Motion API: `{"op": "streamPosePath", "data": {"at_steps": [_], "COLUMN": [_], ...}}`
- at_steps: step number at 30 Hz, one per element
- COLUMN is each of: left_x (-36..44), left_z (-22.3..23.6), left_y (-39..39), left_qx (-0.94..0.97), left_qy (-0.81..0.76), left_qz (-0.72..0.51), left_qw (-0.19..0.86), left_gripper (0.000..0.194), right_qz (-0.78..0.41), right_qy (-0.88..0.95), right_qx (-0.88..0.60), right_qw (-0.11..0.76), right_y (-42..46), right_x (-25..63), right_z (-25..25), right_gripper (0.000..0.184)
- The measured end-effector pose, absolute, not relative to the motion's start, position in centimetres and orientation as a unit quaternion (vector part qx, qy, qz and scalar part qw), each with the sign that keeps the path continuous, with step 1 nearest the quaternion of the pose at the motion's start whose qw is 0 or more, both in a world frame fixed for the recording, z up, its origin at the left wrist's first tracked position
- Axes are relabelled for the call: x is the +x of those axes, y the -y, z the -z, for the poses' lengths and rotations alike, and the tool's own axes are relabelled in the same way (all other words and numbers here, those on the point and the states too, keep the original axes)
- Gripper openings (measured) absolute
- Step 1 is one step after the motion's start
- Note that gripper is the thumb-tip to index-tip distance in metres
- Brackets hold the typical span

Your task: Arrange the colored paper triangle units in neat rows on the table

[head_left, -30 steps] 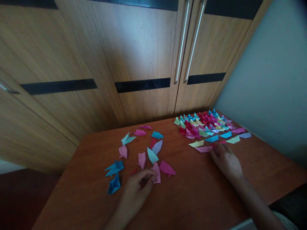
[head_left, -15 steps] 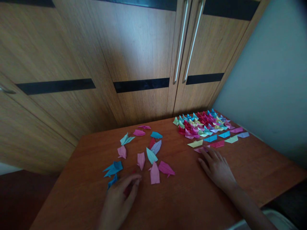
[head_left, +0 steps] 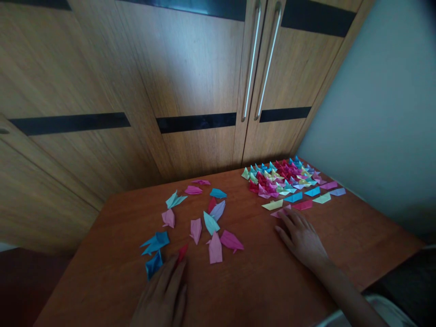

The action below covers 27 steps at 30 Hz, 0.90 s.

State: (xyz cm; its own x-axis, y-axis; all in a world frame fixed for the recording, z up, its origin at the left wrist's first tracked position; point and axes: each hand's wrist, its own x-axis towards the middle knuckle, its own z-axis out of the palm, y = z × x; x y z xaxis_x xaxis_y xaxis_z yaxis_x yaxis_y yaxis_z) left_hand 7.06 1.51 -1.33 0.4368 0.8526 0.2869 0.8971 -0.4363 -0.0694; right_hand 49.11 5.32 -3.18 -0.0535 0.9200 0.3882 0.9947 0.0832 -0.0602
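At the lower left of the table, my left hand (head_left: pixel 163 290) lies flat with its fingers stretched forward. Its fingertips touch a small red folded paper piece (head_left: pixel 182 252), partly hidden under them. Just left of those fingers is a dark blue folded paper piece (head_left: pixel 154 264), with a lighter blue folded paper piece (head_left: pixel 156 242) behind it. On the right, my right hand (head_left: pixel 303 240) rests with its fingers spread. The fingertips touch a pink flat folded paper boat (head_left: pixel 281 211) at the front of a row of flat paper boats.
Several loose folded papers, such as a pale pink one (head_left: pixel 215 249) and a magenta one (head_left: pixel 232 240), lie mid-table. A dense cluster of paper boats (head_left: pixel 282 177) stands at the back right. Wooden cabinet doors (head_left: pixel 197 68) rise behind the table (head_left: pixel 252 281); a wall (head_left: pixel 378 118) borders the right.
My left hand has gone from curled fingers around the red paper to lying flat, with the red paper on the table under its fingertips. My right hand stays at the pink boat. The view shifted slightly.
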Motion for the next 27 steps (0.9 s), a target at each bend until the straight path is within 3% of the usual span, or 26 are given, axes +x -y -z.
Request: {"op": "streamPosePath", "data": {"at_steps": [11, 20, 27], "left_x": [7.9, 8.5, 8.6], "left_z": [0.6, -0.2, -2.3], "left_y": [-1.7, -2.9, -3.9], "left_qx": [-0.846, -0.831, -0.786], "left_qy": [0.516, 0.548, 0.578], "left_qz": [0.076, 0.096, 0.215], "left_qw": [0.107, 0.009, -0.039], "left_gripper": [0.04, 0.042, 0.037], "right_qz": [0.113, 0.118, 0.102], "right_qy": [0.711, 0.708, 0.712], "right_qx": [-0.677, -0.667, -0.64], "right_qw": [0.15, 0.2, 0.269], "right_y": [-5.2, -5.2, -5.4], "right_x": [48.2, 48.5, 48.1], "right_z": [3.0, 3.2, 2.9], "right_gripper": [0.042, 0.042, 0.04]}}
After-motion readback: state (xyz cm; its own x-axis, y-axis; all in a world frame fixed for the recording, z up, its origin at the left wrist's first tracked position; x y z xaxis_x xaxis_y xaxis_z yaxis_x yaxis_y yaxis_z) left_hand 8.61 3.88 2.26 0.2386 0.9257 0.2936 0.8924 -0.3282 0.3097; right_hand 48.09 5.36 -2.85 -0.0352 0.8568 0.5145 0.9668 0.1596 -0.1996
